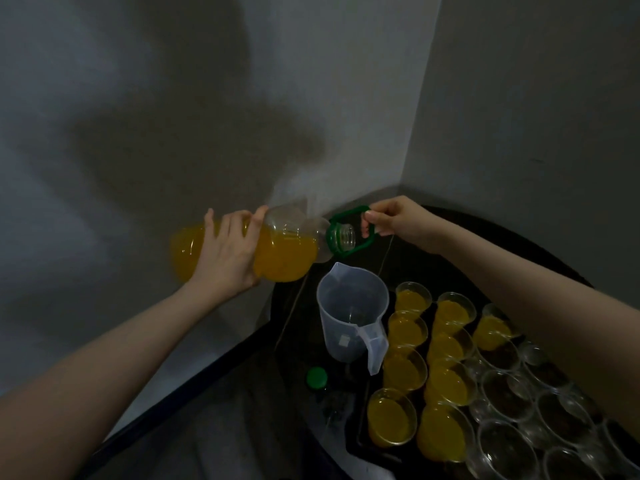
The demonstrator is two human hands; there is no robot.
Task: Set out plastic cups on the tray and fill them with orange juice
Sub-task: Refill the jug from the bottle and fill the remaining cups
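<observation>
While the left hand (pixel 227 252) wraps the belly of a big juice bottle (pixel 277 251), fingers curled over the top, the bottle lies nearly flat in the air, open mouth toward the right, above and left of the jug; right hand (pixel 389 220) pinches the green carry handle (pixel 349 230) at the bottle neck. Juice sits in the bottle's lower half, none leaving the mouth. Clear jug (pixel 351 317) stands upright on the dark table (pixel 485 233) just left of the tray (pixel 360 441), looks empty. Green cap (pixel 317 377) lies on the table beside the jug base. On the tray, filled cups (pixel 403 370) form the left rows, empty cups (pixel 505 396) packed on the right, touching. Grey wall corner (pixel 408 133) behind
</observation>
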